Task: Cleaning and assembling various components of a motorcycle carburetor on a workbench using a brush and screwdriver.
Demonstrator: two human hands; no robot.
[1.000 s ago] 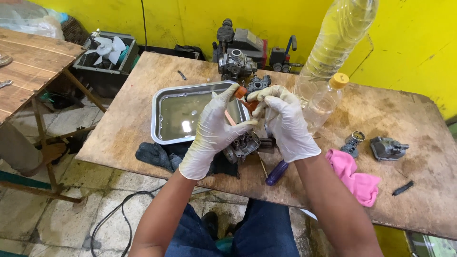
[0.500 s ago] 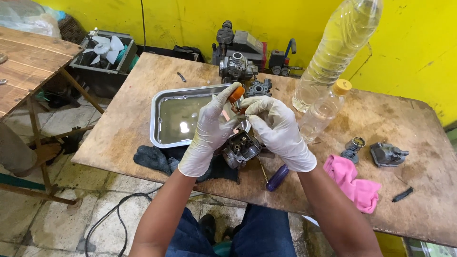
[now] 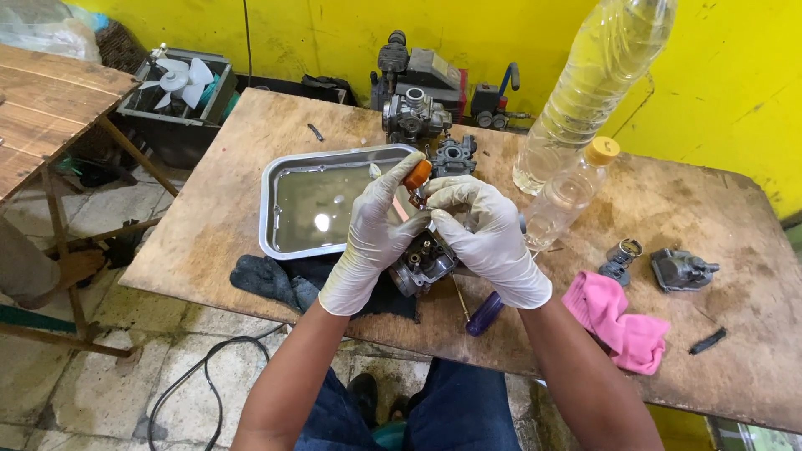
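Both my hands wear white gloves and meet over the near middle of the wooden table (image 3: 251,167). My left hand (image 3: 372,238) holds a small screwdriver with an orange handle (image 3: 417,174), its tip pointing down into a grey metal carburetor (image 3: 424,260). My right hand (image 3: 484,238) grips that carburetor from the right and steadies it above a dark cloth (image 3: 276,280).
A metal tray (image 3: 276,179) of liquid lies left of my hands. Two clear plastic bottles (image 3: 585,92) stand at the right. More carburetor bodies (image 3: 413,117), loose metal parts (image 3: 681,269), a pink rag (image 3: 622,321) and a purple-handled screwdriver (image 3: 484,313) lie around.
My hands and the carburetor have stayed close together; the screwdriver's orange handle has shifted slightly as my left hand works it. The camera view has moved a little.
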